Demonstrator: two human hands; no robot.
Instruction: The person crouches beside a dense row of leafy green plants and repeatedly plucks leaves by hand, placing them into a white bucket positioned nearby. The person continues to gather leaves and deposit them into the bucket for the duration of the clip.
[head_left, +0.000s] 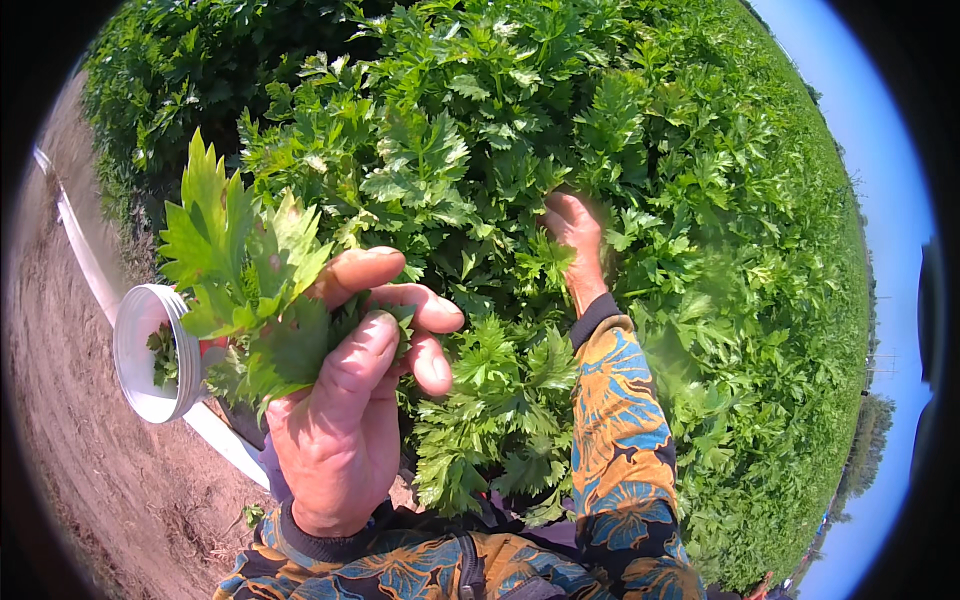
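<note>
My left hand (341, 427) is raised in the foreground, thumb and fingers closed around a small bunch of picked celery leaves (225, 255). Some of these leaves are yellowish with brown spots. Farther out, my right hand (577, 232) reaches into the standing celery plants (420, 165). Foliage hides its fingertips, so I cannot tell whether it grips a stalk. Left of the held bunch is a white plastic container (127, 360) with a threaded rim, its mouth facing me. A few green leaves (163, 352) lie inside it.
Dense celery foliage (720, 225) stretches away to the right as far as the horizon. Bare soil (90, 450) runs along the left, crossed by a long white strip (82, 236), perhaps a flat hose. Trees (866, 442) stand at the far right edge.
</note>
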